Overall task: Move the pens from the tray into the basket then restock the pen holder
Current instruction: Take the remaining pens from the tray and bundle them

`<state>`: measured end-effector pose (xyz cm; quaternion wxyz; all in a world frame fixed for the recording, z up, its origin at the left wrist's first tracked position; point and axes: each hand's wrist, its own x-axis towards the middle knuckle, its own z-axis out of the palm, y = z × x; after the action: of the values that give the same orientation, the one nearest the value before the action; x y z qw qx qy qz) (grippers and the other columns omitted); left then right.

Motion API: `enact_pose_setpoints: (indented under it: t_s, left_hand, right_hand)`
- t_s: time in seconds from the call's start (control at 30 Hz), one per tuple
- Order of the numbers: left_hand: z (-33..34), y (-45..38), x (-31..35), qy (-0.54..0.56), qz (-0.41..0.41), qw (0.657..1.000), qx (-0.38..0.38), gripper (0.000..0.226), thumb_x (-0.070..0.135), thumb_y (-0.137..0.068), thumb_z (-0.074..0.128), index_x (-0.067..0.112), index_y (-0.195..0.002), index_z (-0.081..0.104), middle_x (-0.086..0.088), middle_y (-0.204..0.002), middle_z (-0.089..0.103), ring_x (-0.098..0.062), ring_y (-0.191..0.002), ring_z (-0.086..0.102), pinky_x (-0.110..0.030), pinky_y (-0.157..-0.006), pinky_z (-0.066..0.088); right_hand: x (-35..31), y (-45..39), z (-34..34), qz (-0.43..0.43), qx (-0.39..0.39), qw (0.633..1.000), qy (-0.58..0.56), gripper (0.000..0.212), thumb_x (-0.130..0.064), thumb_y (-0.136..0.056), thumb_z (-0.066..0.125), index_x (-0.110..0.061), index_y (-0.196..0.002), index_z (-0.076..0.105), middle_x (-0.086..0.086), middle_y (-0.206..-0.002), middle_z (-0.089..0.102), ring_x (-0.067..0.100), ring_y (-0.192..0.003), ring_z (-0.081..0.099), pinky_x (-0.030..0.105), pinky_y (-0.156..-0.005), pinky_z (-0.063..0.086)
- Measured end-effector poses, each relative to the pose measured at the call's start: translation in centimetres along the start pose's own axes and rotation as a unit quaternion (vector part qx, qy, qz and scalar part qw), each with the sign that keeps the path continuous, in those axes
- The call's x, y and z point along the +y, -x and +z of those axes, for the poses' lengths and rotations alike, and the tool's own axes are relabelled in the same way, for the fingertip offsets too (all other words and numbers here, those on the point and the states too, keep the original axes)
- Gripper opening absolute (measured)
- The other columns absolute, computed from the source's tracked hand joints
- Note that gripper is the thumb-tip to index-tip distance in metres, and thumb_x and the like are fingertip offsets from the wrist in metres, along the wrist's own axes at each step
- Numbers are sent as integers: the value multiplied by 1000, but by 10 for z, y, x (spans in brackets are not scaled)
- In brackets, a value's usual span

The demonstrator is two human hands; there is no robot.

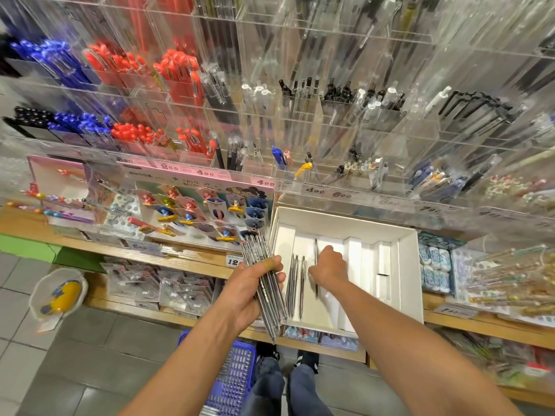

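Observation:
A white cardboard tray (pixel 408 265) rests on the wooden shelf, with a few clear pens (pixel 295 283) lying in its left half. My left hand (pixel 252 286) grips a thick bundle of clear pens (pixel 264 274) just left of the tray. My right hand (pixel 329 265) is inside the tray, fingers curled down on a single pen (pixel 316 250). A blue plastic basket (pixel 231 376) stands on the floor below my left arm, with pens visible in it. Clear acrylic pen holders (pixel 300 115) cover the wall above.
Red, blue and black pens fill the holders at upper left. A character pen display (pixel 204 208) stands left of the tray. Packets hang under the wooden shelf (pixel 480 325). A white bag with a yellow item (pixel 58 295) lies on the tiled floor at left.

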<state>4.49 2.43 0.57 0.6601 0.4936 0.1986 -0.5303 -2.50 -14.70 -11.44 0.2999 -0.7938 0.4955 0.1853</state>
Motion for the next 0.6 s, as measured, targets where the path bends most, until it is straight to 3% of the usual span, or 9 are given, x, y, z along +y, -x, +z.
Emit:
enact_pose_setpoints:
  t_s: [0.07, 0.13, 0.2, 0.3, 0.4, 0.5, 0.53, 0.6]
  left_hand:
    - [2, 2, -1, 4, -3, 1000, 3, 34, 11, -69, 76, -1, -99, 64, -10, -74, 67, -19, -61, 66, -28, -56, 58]
    - [3, 3, -2, 10, -5, 1000, 12, 37, 8, -72, 76, -3, -106, 63, -10, -75, 68, -19, -62, 66, -28, -55, 59]
    - [4, 3, -4, 19, -3, 1000, 16, 40, 8, -74, 76, -4, -110, 63, -11, -75, 69, -19, -61, 67, -28, -54, 59]
    - [8, 7, -6, 18, -1, 1000, 7, 45, 15, -70, 78, -6, -106, 62, -13, -79, 71, -21, -61, 70, -30, -49, 57]
    - [13, 12, -8, 37, -15, 999, -36, 63, 18, -76, 77, -12, -126, 53, -31, -107, 69, -37, -82, 74, -42, -59, 60]
    - [15, 11, -10, 43, -1, 999, -14, 94, 14, -68, 82, -10, -145, 33, -35, -115, 65, -44, -99, 69, -46, -65, 62]
    - [15, 9, -12, 52, 3, 999, -7, 96, 10, -68, 82, -8, -146, 31, -34, -114, 65, -44, -100, 69, -45, -65, 62]
    - [13, 9, -12, 55, -1, 999, -3, 78, 7, -66, 81, -9, -133, 46, -31, -103, 67, -41, -89, 69, -44, -63, 61]
  right_hand:
    - [8, 7, -9, -4, -18, 999, -26, 24, -15, -80, 68, -8, -97, 52, 6, -87, 59, 26, -82, 62, 24, -56, 38]
    - [12, 22, -23, -20, -25, 993, -116, 21, -16, -79, 69, -12, -92, 54, 1, -81, 59, 23, -76, 62, 26, -58, 45]
    - [10, 45, -40, -46, -46, 969, -239, 26, -16, -78, 72, -16, -99, 58, 0, -87, 66, 17, -73, 67, 30, -64, 53]
    - [-1, 89, -61, -126, -110, 921, -352, 30, -17, -73, 78, -25, -98, 64, 0, -81, 72, 12, -65, 70, 23, -59, 54]
    - [-17, 126, -66, -182, -132, 907, -357, 24, -20, -72, 78, -28, -92, 68, -4, -78, 73, 13, -67, 70, 27, -63, 58]
    - [-28, 145, -58, -210, -102, 914, -333, 17, -18, -75, 78, -28, -86, 68, -8, -71, 69, 4, -61, 63, 28, -66, 57]
    - [-29, 148, -55, -215, -93, 915, -329, 15, -20, -76, 79, -25, -86, 69, -7, -70, 68, 3, -60, 61, 27, -66, 56]
    - [-28, 148, -54, -223, -103, 908, -338, 18, -26, -75, 80, -21, -89, 71, -3, -73, 69, 6, -62, 62, 28, -65, 57]
